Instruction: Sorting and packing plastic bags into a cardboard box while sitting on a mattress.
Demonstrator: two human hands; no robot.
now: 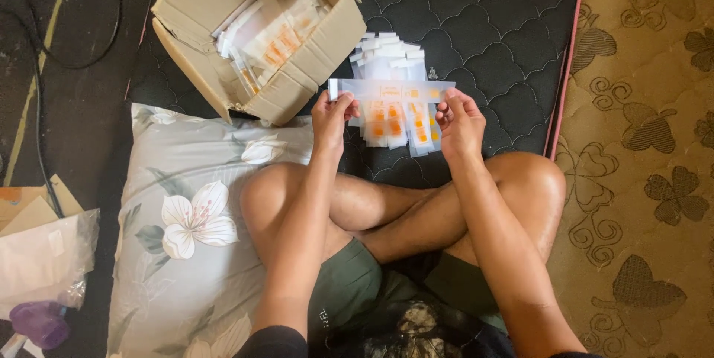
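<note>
Dim, warm indoor light; soft shadows, slight blur, no glare.

Packet held: the clear plastic packet [392, 91] is showing a white end strip and small orange markings.
Packet pile: the pile of packets [393, 98] on the mattress is showing white tops and orange patches lower down.
Box: the cardboard box [256, 31] is showing plain brown, with white and orange packets inside.
Mattress: the mattress [483, 23] is showing black quilting in a scalloped pattern, with a pink edge along its right side.
Pillow: the pillow [186, 217] is showing pale grey with white flowers and grey-green leaves.
Rug: the rug [639, 142] is showing tan with dark brown clover and scroll figures.
Shorts: the shorts [349, 291] are showing dull green.
</note>
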